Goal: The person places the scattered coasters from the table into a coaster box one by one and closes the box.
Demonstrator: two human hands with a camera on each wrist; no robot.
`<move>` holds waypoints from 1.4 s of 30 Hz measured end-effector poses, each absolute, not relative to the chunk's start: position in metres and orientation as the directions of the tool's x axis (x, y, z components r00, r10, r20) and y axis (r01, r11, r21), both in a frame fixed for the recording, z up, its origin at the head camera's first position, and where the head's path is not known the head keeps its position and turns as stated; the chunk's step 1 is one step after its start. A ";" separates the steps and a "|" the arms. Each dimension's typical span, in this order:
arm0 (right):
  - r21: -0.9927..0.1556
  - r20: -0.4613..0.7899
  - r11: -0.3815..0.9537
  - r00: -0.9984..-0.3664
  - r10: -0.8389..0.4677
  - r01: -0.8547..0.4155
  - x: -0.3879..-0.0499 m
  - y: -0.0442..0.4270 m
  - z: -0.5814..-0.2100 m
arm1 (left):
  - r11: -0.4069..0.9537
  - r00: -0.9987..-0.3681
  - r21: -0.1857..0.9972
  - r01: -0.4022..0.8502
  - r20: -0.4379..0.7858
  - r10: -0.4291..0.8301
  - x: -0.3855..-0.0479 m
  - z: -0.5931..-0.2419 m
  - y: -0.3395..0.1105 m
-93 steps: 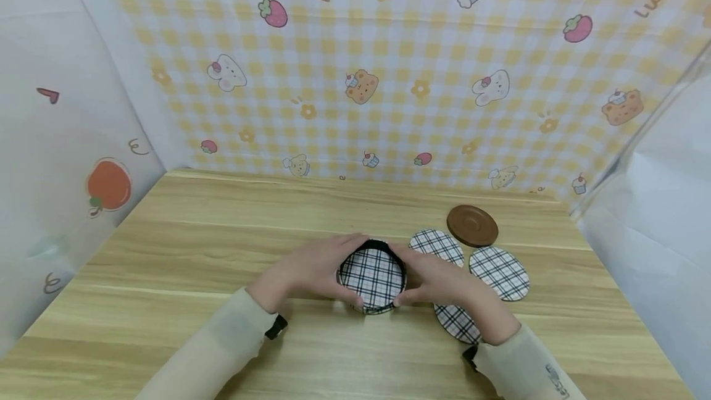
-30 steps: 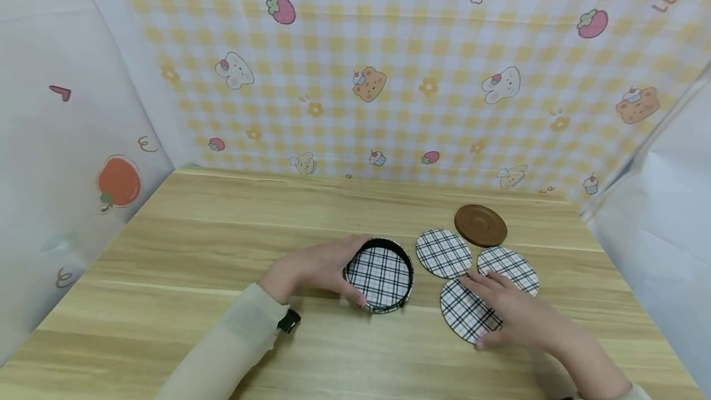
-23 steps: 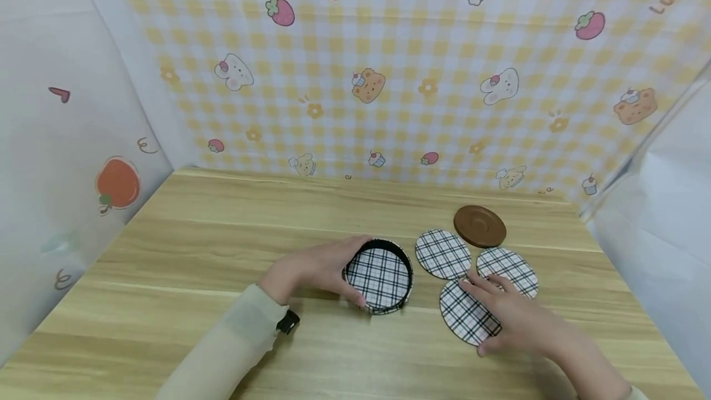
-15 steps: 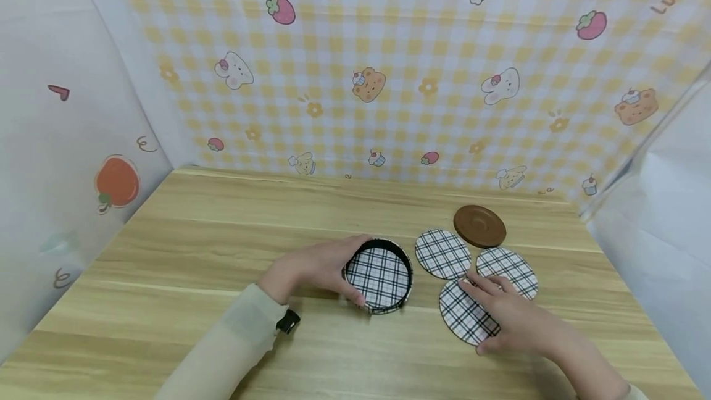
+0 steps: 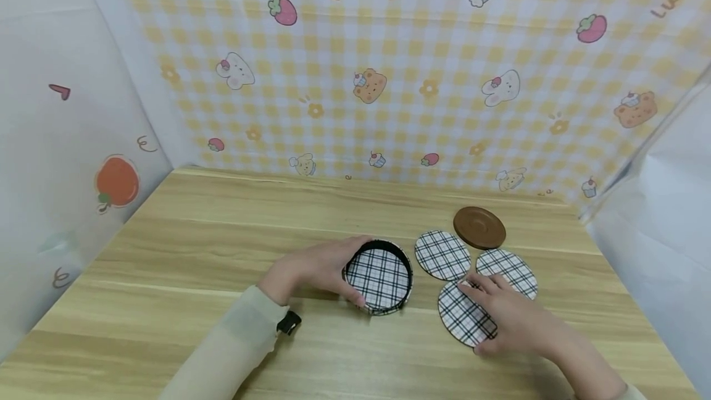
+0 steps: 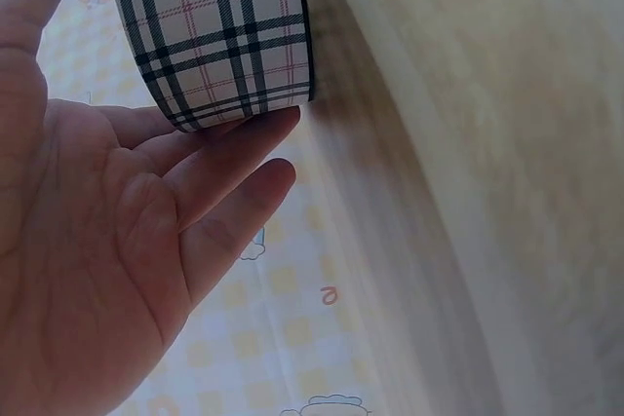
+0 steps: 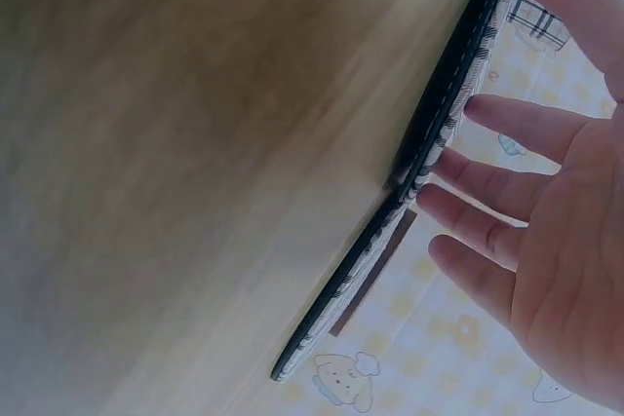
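A round plaid coaster holder, black inside and plaid at the bottom, stands on the table. My left hand grips its left side, thumb at the near rim and fingers round the back. In the left wrist view the plaid side wall meets the fingers. Right of it, my right hand spans the nearest plaid coaster, thumb at its near edge and fingertips at its far edge. Part of this coaster is hidden under the hand. The right wrist view shows its dark edge against the thumb and fingertips.
Two more plaid coasters lie flat: one at the back left and one at the right, partly behind the right fingers. Behind them lies a brown round disc. A patterned cloth wall rises at the table's back edge.
Earlier both hands were round the holder; my right hand has since left it and moved right onto the nearest coaster. The left hand stays on the holder. Little differs over the last second.
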State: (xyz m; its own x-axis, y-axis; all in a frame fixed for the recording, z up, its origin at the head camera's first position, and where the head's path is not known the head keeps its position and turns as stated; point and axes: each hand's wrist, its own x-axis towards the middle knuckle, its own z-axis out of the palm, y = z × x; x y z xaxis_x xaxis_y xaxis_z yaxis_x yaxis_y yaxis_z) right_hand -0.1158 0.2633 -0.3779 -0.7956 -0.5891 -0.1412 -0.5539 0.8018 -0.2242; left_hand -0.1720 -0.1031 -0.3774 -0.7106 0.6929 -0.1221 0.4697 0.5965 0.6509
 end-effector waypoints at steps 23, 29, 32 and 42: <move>-0.199 0.046 0.776 -0.796 -0.603 -0.599 -0.107 0.256 -0.371 | 0.592 -0.706 0.654 0.471 -0.123 0.697 -0.173 -0.378 -0.104; -0.189 0.105 0.753 -0.775 -0.623 -0.631 -0.109 0.250 -0.369 | 0.606 -0.713 0.647 0.463 -0.134 0.688 -0.172 -0.377 -0.103; -0.193 0.116 0.748 -0.772 -0.625 -0.635 -0.110 0.247 -0.366 | 0.613 -0.717 0.642 0.462 -0.136 0.683 -0.172 -0.378 -0.103; -0.192 0.156 0.728 -0.753 -0.640 -0.658 -0.119 0.232 -0.363 | 0.613 -0.713 0.635 0.470 -0.135 0.688 -0.172 -0.377 -0.103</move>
